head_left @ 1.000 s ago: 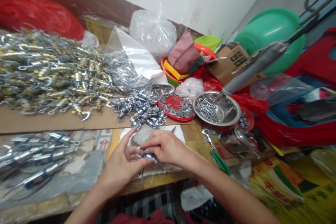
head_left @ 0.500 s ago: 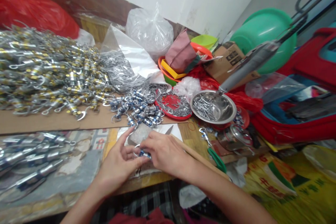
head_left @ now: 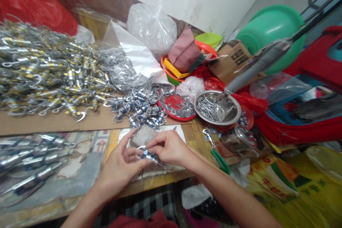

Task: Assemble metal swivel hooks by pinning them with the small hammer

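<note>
A small silver hook fitting with blue bands (head_left: 151, 157) lies slantwise between my hands, its curved hook toward the upper left. My left hand (head_left: 120, 162) grips it between thumb and fingers. Just above it, my right hand (head_left: 168, 148) is closed in a pinch, fingertips close to the hook end; whatever is between them is hidden. Behind my hands, a grey stone-like block (head_left: 144, 135) rests on a white sheet (head_left: 177, 133). A pile of similar blue-banded fittings (head_left: 140, 108) lies just beyond.
A large heap of yellow-banded hook fittings (head_left: 53, 74) covers the left. Larger metal fittings (head_left: 34, 164) lie front left. A red plate (head_left: 175, 106) holds small metal parts; a steel bowl (head_left: 217, 107) holds pins. Green-handled scissors (head_left: 221, 162) lie right, below a single fitting (head_left: 208, 138).
My right hand has lifted slightly and drawn back from the fitting, its fingers now pinched near the hook end. More of the fitting shows. My left hand stays in about the same place.
</note>
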`<state>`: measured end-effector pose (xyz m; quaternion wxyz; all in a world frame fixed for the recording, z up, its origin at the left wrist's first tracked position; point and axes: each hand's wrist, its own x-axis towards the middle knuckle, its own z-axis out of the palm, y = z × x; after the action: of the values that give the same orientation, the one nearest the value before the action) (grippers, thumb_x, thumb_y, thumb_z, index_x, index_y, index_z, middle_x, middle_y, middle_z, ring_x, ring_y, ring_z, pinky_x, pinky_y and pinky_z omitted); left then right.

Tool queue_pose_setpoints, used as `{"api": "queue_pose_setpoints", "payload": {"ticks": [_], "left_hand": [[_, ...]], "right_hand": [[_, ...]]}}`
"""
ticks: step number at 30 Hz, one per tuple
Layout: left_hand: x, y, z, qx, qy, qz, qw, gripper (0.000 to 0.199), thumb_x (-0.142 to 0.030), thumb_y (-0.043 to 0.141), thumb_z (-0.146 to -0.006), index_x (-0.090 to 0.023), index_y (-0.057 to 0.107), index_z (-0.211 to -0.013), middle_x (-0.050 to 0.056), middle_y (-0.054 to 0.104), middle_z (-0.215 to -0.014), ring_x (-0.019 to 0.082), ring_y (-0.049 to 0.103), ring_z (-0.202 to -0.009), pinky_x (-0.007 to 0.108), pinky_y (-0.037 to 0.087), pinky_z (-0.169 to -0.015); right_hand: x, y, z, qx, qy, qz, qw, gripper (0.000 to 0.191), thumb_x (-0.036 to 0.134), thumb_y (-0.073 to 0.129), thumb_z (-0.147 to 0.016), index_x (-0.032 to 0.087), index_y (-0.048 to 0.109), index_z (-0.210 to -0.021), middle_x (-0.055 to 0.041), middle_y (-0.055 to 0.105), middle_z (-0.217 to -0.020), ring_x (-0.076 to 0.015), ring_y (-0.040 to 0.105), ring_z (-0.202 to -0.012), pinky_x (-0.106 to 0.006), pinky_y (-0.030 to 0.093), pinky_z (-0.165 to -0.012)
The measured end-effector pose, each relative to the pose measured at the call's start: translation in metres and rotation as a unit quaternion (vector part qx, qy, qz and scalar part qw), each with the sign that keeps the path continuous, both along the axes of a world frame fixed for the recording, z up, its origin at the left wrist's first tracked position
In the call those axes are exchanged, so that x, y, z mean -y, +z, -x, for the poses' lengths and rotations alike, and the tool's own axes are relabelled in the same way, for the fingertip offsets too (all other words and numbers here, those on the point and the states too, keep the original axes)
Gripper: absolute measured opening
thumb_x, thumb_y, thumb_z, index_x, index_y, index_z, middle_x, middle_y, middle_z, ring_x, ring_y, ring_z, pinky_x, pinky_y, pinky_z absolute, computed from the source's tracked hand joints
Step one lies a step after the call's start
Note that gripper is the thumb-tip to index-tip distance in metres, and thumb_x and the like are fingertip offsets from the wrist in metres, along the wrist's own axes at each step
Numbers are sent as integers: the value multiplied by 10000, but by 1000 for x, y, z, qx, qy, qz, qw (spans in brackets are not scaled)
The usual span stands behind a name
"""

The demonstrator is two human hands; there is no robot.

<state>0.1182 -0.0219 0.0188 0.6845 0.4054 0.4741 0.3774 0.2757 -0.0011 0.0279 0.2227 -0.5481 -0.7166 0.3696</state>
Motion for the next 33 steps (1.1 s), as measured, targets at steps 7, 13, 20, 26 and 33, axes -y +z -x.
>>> {"api": "queue_pose_setpoints", "payload": {"ticks": [7, 13, 20, 26, 33], "left_hand": [[0, 0, 0, -2, 5, 9, 1000, 977, -246, 765, -513, -198, 222, -1324, -36, 650, -623, 177, 649, -617, 260, 478, -579], [0, -2, 1, -49, 9, -5, 999, 966, -280, 770, -508, -214, 249, -1318, -44, 638, -623, 158, 631, -585, 228, 457, -532], [-1, -4, 2, -80, 5, -16, 997, 973, -306, 773, -504, -212, 253, -1320, -39, 621, -641, 162, 630, -597, 241, 462, -538], [0, -2, 2, -66, 10, -10, 998, 971, -289, 771, -504, -193, 252, -1319, -37, 625, -628, 159, 625, -575, 241, 465, -526], [0, -2, 2, -65, 7, -24, 998, 973, -288, 764, -515, -197, 235, -1328, -32, 639, -629, 177, 637, -583, 257, 473, -528]], "right_hand": [[1, -1, 6, 19, 2, -83, 996, 145, 169, 636, -655, 196, 725, -766, -12, 687, -660, -112, 589, -571, -187, 404, -524], [19, -3, -24, -32, -88, -180, 979, 182, 181, 515, -805, 209, 678, -880, -21, 631, -766, -127, 580, -718, -222, 446, -645], [49, -32, -104, 288, -97, -123, 945, 315, 306, 511, -814, 167, 530, -1097, -90, 579, -915, -239, 560, -877, -364, 444, -752], [52, 1, -79, 173, -101, -184, 962, 238, 231, 472, -837, 209, 509, -1071, -67, 595, -963, -194, 582, -874, -309, 466, -741], [74, 28, -51, 150, 18, -247, 957, 495, 102, 389, -853, 302, 370, -1306, -49, 626, -975, -169, 597, -841, -285, 487, -715]]}}
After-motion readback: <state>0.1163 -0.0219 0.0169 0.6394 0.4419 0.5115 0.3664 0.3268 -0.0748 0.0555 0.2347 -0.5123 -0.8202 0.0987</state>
